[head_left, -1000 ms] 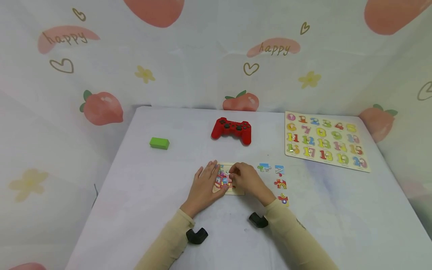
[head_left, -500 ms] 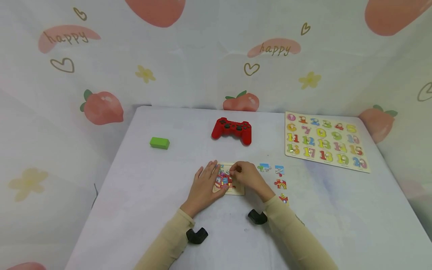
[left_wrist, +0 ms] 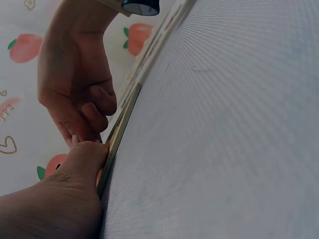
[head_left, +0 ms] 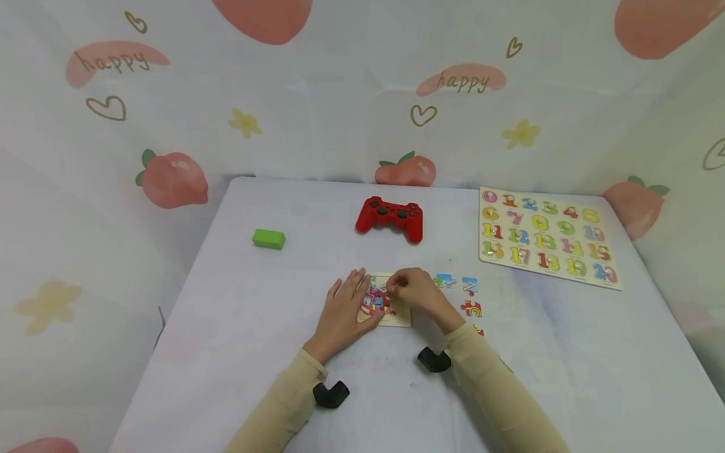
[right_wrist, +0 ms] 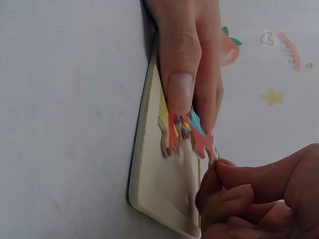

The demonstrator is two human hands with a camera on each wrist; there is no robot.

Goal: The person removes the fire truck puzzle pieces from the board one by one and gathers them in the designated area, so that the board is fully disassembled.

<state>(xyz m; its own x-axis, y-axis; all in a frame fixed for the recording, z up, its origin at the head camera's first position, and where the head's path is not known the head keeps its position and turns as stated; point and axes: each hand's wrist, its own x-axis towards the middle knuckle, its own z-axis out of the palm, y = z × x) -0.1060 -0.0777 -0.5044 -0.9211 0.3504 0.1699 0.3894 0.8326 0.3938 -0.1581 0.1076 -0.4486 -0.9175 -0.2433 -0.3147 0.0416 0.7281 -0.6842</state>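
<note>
My left hand point(head_left: 342, 314) rests on the left side of a small wooden jigsaw board point(head_left: 403, 318), its fingers straight and its thumb pressing the fitted pieces in the right wrist view. Over the board's upper middle, my right hand point(head_left: 420, 294) pinches the edge of a red jigsaw piece point(right_wrist: 201, 143) between thumb and forefinger. That piece is tilted up from the board, beside a yellow and red piece point(right_wrist: 166, 127). Bare wood shows on the board's right part. Fingers hide much of the picture.
Several loose jigsaw pieces point(head_left: 471, 308) lie right of the board, the lowest partly behind the right sleeve. Farther back are a red game controller point(head_left: 389, 217), a green block point(head_left: 269, 239) and a number puzzle board point(head_left: 544, 238). A black wrist mount point(head_left: 331, 395) shows by the left sleeve.
The right hand has shifted slightly away from the person, and its sleeve now covers more of the lowest loose piece. The left hand stays in place on the board.
</note>
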